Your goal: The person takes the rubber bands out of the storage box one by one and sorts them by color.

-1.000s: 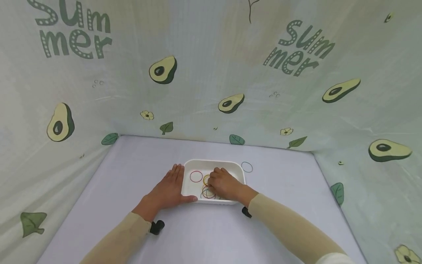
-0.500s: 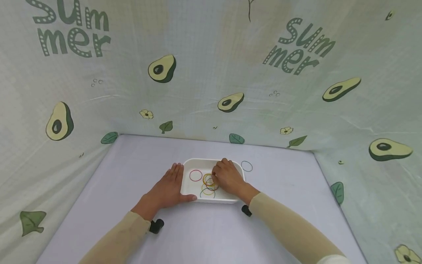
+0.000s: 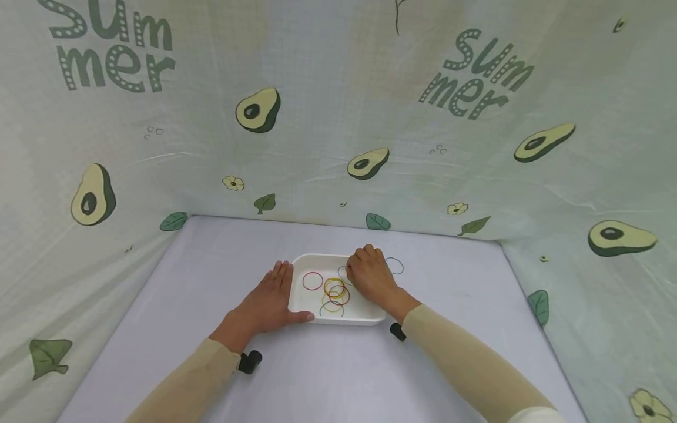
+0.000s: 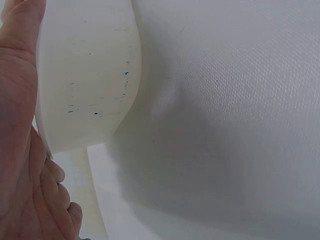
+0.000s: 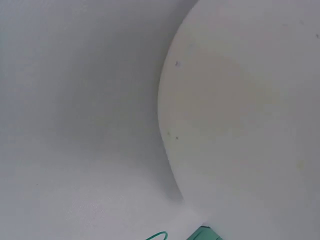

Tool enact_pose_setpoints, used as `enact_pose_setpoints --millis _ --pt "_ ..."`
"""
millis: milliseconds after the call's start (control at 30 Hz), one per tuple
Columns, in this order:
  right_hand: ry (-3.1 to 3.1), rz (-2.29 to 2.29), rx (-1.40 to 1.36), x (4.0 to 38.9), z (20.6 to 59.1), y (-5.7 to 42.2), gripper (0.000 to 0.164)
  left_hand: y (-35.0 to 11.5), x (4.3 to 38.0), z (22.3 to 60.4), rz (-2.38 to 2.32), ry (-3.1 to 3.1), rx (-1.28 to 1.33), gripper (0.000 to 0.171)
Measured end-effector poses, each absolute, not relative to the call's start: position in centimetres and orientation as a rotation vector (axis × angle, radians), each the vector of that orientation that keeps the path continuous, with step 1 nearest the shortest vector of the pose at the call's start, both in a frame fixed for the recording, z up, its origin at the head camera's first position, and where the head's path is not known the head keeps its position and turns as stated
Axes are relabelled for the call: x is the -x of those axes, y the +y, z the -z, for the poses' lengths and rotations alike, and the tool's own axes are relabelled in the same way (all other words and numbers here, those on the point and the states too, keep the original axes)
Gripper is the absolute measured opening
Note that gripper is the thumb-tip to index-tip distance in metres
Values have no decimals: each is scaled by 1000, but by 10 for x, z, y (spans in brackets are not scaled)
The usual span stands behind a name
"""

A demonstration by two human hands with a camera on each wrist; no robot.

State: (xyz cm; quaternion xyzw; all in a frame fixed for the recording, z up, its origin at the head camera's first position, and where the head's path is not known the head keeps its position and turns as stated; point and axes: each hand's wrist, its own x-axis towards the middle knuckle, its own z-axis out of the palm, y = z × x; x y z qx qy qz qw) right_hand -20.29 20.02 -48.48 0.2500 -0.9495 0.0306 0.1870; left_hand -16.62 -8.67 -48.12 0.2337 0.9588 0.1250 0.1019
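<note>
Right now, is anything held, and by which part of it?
The left hand only touches one end of the tray. Whether the right hand holds the nearest band cannot be told; its grip is hidden.

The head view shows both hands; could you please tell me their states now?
Left hand: open, touching the white, rectangular plastic tray.
Right hand: curled over the tray; whether it holds anything cannot be told.

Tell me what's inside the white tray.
A red band lies apart; yellow bands, another red band and a green band overlap. The right hand partly covers a greyish band and hides part of the white tray; anything beneath that hand can't be seen.
</note>
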Motion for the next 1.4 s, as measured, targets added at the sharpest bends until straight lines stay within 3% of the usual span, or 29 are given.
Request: enact_pose_setpoints --millis 700,1033,1400 --pt "-2681 146 -532 214 474 262 20 -83 166 482 -379 2829 -683 133" --pt "-2742 143 -280 217 465 315 23 -84 164 481 -388 2834 -683 130" --pt "-2886 77 -100 215 493 351 23 -84 165 480 -391 2839 -693 129"
